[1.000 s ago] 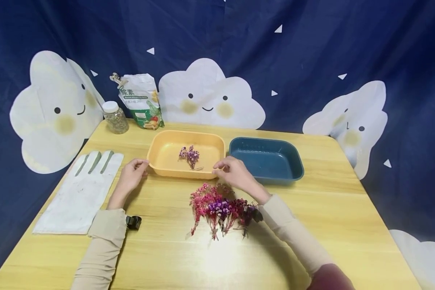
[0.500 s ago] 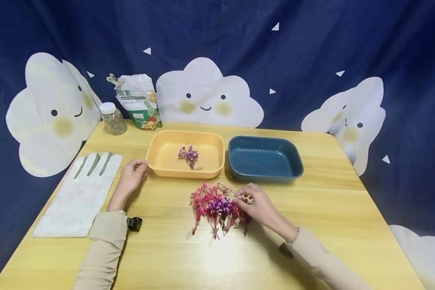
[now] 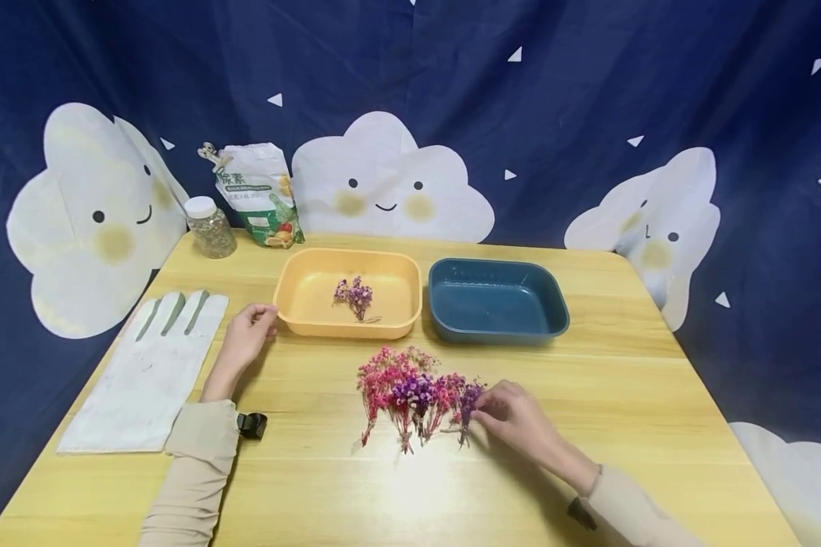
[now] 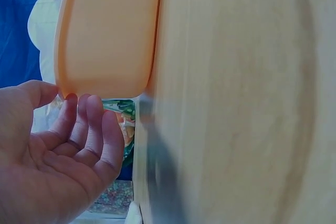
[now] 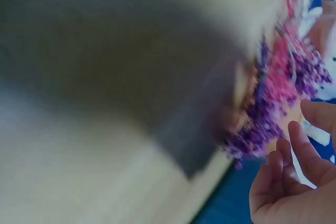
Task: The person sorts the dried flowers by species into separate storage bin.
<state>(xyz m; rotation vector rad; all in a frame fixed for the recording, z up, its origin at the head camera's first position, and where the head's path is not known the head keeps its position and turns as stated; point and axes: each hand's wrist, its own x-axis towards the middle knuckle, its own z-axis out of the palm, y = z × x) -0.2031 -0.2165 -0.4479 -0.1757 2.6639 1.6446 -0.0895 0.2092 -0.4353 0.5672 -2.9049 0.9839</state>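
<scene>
My left hand (image 3: 246,338) pinches the left rim of a yellow plastic basin (image 3: 347,330); the left wrist view puts thumb and index fingertips at the edge of the basin (image 4: 113,35). Inside the basin lies a small purple dried-flower bunch (image 3: 357,296). My right hand (image 3: 520,422) is beside the right end of a row of dried flowers, fingertips right at a dark purple bunch (image 3: 468,401). In the right wrist view a gap shows between thumb and index finger, by the purple flowers (image 5: 257,135). Pink bunches (image 3: 386,376) and a violet one (image 3: 416,391) lie to its left.
A dark blue basin (image 3: 499,334) stands right of the yellow one. A white glove (image 3: 133,387) lies on the left of the wooden table (image 3: 315,494). At the back left are a white-lidded jar (image 3: 210,228) and a printed bag (image 3: 260,197) with a clip.
My right hand has let go of the yellow basin's right rim and moved toward me and right, to the end of the flower row. My left hand has stayed at the left rim.
</scene>
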